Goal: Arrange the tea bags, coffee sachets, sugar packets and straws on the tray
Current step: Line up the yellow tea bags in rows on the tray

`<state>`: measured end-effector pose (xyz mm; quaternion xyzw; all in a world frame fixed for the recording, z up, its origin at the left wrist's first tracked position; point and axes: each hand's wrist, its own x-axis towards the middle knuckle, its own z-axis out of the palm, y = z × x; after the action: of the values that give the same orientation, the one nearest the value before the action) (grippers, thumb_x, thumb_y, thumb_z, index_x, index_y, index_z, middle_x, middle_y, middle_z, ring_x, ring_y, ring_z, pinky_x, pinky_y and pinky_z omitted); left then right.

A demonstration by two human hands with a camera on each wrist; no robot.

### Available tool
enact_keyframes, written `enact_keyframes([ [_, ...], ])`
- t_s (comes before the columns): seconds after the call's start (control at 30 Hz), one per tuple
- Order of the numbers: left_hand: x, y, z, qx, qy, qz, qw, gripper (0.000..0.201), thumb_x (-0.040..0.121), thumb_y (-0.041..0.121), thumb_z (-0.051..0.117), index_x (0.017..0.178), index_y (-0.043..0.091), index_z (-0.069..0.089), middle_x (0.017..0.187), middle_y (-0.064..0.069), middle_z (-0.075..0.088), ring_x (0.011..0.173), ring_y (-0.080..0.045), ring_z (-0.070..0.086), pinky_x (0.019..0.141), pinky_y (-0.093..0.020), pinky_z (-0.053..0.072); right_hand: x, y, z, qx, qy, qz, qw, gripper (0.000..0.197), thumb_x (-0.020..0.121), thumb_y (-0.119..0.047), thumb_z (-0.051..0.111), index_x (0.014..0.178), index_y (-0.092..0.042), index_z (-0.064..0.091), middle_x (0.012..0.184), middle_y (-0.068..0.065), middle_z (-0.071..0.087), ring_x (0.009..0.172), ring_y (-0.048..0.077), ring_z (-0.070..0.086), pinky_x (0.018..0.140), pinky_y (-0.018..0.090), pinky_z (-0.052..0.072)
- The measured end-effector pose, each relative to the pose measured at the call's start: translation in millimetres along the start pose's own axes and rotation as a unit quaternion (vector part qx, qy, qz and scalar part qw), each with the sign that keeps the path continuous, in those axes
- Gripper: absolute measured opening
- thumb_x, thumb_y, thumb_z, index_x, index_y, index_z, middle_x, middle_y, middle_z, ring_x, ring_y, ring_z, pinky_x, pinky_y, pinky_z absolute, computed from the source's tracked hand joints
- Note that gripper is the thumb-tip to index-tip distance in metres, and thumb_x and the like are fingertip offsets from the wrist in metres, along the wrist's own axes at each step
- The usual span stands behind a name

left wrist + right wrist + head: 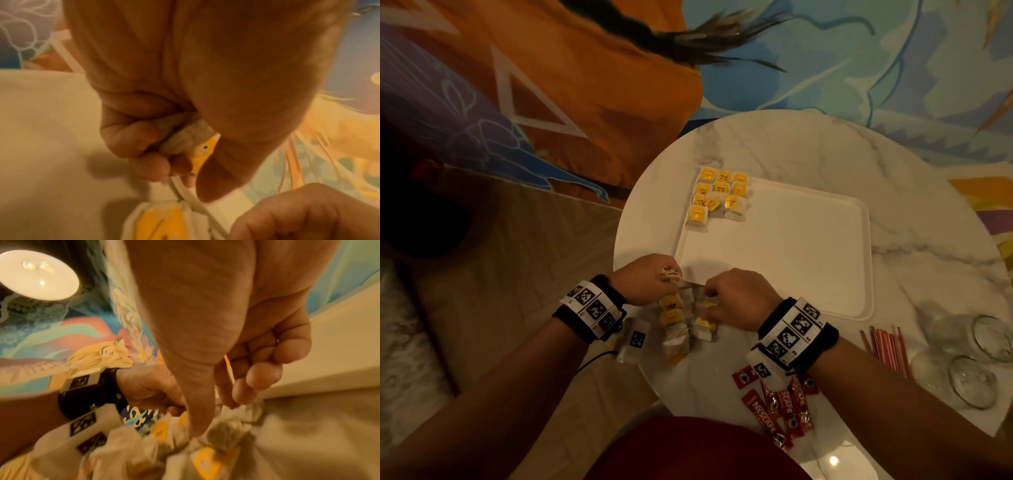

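Gripping a tea bag (pixel 185 134), the left hand (pixel 645 279) half-hides it; the right hand's (pixel 739 298) grasp stays unclear.

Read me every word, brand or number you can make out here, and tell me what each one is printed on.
"NESCAFE": on the red coffee sachets at the table's near edge.
"RELAX": on yellow tags of tea bags on the tray, in the far-left corner; smaller print beneath is unreadable.
"TEA": on a yellow tag in the loose tea bag pile between the hands.
Wristband markers: black-and-white coded squares, no readable words.
Both wrist views: too blurred to read anything.
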<state>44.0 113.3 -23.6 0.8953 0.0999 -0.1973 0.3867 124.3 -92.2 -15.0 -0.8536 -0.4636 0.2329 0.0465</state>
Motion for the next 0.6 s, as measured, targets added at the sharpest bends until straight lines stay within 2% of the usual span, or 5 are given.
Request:
enact_keyframes([
  [0.1, -2, -5, -2, 0.077, -0.030, 0.027, 0.996, 0.017, 0.081, 0.034, 0.079, 0.091, 0.021, 0.075, 0.090, 0.005, 0.070, 0.084, -0.012, 0.065, 0.076, -0.032, 0.053, -1, -2, 6, -0.012, -0.004, 0.009, 1.000, 0.034, 0.084, -0.050, 0.065, 0.107, -0.024, 0.070, 0.101, -0.001, 0.070, 0.093, 0.024, 0.065, 0.066, 0.031, 0.042],
  [0.2, -5, -5, -2, 0.141, -0.060, 0.071, 0.986, 0.022, 0.081, 0.046, 0.072, 0.081, 0.025, 0.074, 0.080, 0.008, 0.069, 0.073, -0.009, 0.063, 0.071, -0.034, 0.052, -4, -5, 10, -0.014, -0.019, -0.001, 1.000, 0.025, 0.084, -0.042, 0.064, 0.096, -0.021, 0.070, 0.094, 0.001, 0.068, 0.088, 0.025, 0.065, 0.067, 0.036, 0.050],
  [0.4, -4, -8, 9, 0.136, -0.048, 0.088, 0.986, 0.047, 0.071, 0.059, 0.056, 0.093, 0.024, 0.077, 0.092, 0.005, 0.073, 0.083, -0.014, 0.067, 0.079, -0.039, 0.054, -6, 0, 8, -0.013, 0.005, 0.008, 1.000, 0.039, 0.087, -0.050, 0.063, 0.115, -0.023, 0.064, 0.105, 0.002, 0.066, 0.096, 0.025, 0.063, 0.070, 0.035, 0.045],
  [0.5, -1, -5, 11, 0.147, -0.056, 0.090, 0.983, 0.057, 0.071, 0.063, 0.043, 0.082, 0.018, 0.076, 0.085, -0.002, 0.072, 0.080, -0.020, 0.066, 0.077, -0.039, 0.052, -9, -1, 10, -0.010, -0.013, 0.013, 1.000, 0.039, 0.087, -0.049, 0.064, 0.116, -0.023, 0.065, 0.107, 0.002, 0.067, 0.097, 0.025, 0.064, 0.073, 0.035, 0.047],
  [0.6, 2, -2, 12, 0.163, -0.062, 0.100, 0.980, 0.057, 0.074, 0.064, 0.036, 0.069, 0.016, 0.067, 0.074, -0.003, 0.065, 0.069, -0.018, 0.059, 0.068, -0.035, 0.046, -11, -5, 11, 0.001, -0.016, 0.009, 1.000, 0.031, 0.090, -0.042, 0.062, 0.114, -0.024, 0.068, 0.108, 0.002, 0.067, 0.099, 0.025, 0.064, 0.076, 0.036, 0.049],
])
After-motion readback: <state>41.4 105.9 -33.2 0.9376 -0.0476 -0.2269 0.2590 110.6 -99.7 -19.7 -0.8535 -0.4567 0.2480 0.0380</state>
